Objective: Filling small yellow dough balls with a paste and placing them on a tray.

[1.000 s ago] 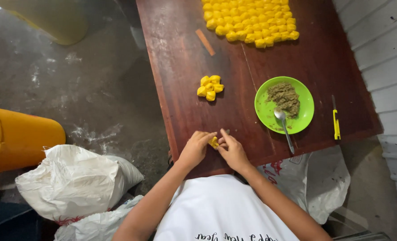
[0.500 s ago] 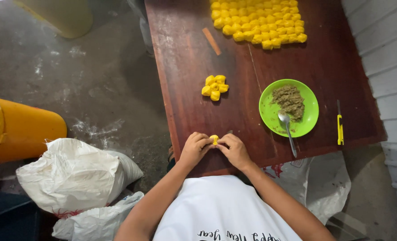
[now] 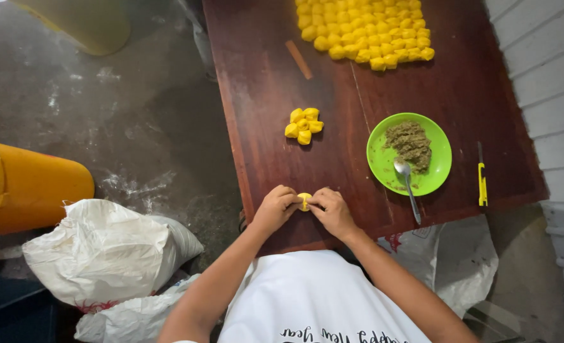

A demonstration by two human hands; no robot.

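Both hands pinch one small yellow dumpling [image 3: 304, 201] at the near table [image 3: 263, 146] edge, left hand [image 3: 275, 207] and right hand [image 3: 331, 211] closed on it from 9 and 3 o'clock, looks like the shaping/sealing step. Small pile of finished pieces [image 3: 303, 124] at 12 o'clock, green plate [image 3: 383, 166] of filling with spoon [image 3: 407, 184] at 2 o'clock, big yellow batch [image 3: 364, 32] far off at 12–1; setting it down would call for a short forward reach

Dark red-brown wooden table [image 3: 275, 152]. On top: a big block of yellow pieces [image 3: 364, 32] at the far edge, a cluster [image 3: 303, 125] of about 6 mid-table, a stick [image 3: 299, 60], green plate [image 3: 383, 159], spoon [image 3: 407, 185] on its rim, yellow tool [image 3: 482, 184] rightmost.
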